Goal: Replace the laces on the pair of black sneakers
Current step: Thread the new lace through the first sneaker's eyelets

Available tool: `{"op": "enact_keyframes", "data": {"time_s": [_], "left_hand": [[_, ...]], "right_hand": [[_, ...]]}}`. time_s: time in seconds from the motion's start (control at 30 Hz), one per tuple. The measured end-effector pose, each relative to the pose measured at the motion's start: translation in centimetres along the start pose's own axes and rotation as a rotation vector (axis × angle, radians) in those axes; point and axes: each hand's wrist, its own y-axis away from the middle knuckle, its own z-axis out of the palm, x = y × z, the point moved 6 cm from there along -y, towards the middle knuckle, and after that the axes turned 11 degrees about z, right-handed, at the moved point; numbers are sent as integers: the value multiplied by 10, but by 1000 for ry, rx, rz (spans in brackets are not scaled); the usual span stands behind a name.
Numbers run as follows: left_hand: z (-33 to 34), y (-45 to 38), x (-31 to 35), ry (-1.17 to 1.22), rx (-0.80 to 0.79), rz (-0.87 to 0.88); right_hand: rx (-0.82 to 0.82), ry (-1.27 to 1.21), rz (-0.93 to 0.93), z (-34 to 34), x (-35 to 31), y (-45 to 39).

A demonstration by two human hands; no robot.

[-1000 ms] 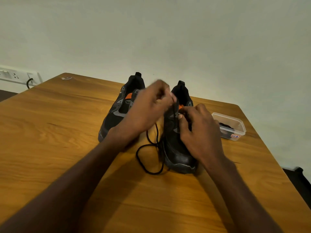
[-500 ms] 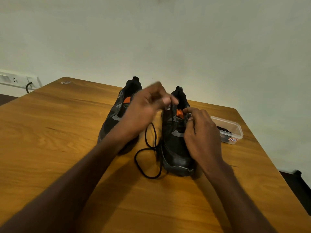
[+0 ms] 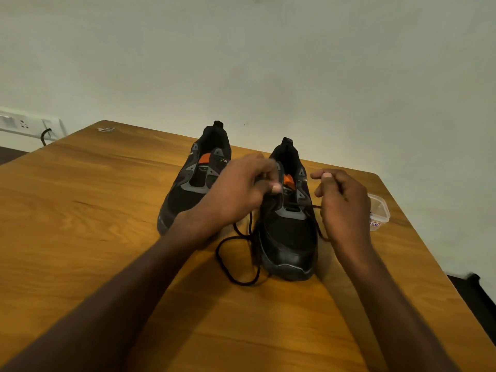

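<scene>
The black lace (image 3: 236, 264) is thin, limp cord, best pinched near its ends; the left hand (image 3: 239, 194) and right hand (image 3: 346, 208) each grip a strand at the right sneaker (image 3: 290, 237). That matte shoe with its glossy toe cap stands mid-table toward the far edge, just beside the unlaced left sneaker (image 3: 193, 189).

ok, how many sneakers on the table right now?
2. The left sneaker stands unlaced, partly behind the left hand; the right sneaker stands between both hands, its lace trailing. None seems hidden.
</scene>
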Motion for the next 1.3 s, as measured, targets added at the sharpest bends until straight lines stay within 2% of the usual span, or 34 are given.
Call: {"op": "enact_keyframes", "data": {"time_s": [0.1, 0.13, 0.17, 0.23, 0.3, 0.37, 0.43, 0.53, 0.67, 0.73, 0.8, 0.93, 1.03, 1.1, 1.2, 1.3], "left_hand": [[-26, -2, 11, 530, 321, -13], [-30, -3, 11, 662, 380, -40], [-33, -2, 10, 681, 402, -59], [-33, -2, 8, 360, 322, -56], [-21, -2, 2, 28, 128, -38], [-5, -2, -3, -118, -72, -42], [5, -1, -6, -192, -176, -84], [6, 0, -3, -95, -139, -107], [-11, -2, 2, 342, 117, -171], [-15, -2, 4, 463, 190, -194], [-15, -2, 3, 482, 221, -203], [-19, -1, -5, 280, 244, -155], [-22, -2, -4, 3, 154, -111], [-18, -1, -7, -110, 54, -116], [-12, 3, -8, -406, -103, -156], [-10, 7, -5, -572, -124, -187]], "right_hand": [[63, -147, 10, -8, -1, -1], [91, -173, -1, -11, -2, 0], [113, -174, -25, -12, -5, 3], [124, -148, -90, -10, -12, 8], [91, -129, -146, -5, -14, 11], [40, -139, -182, -2, -14, 11], [-10, -165, -204, 0, -16, 12], [-32, -164, -274, 0, -24, 17], [1, 14, -465, 0, -36, 26], [-64, 75, -543, 6, -40, 31], [-172, 150, -577, 15, -41, 35], [-337, 423, -543, 36, -34, 42], [-435, 580, -508, 45, -27, 44], [-445, 596, -498, 46, -26, 44], [-405, 547, -506, 44, -31, 46], [-396, 464, -476, 40, -34, 46]]}}
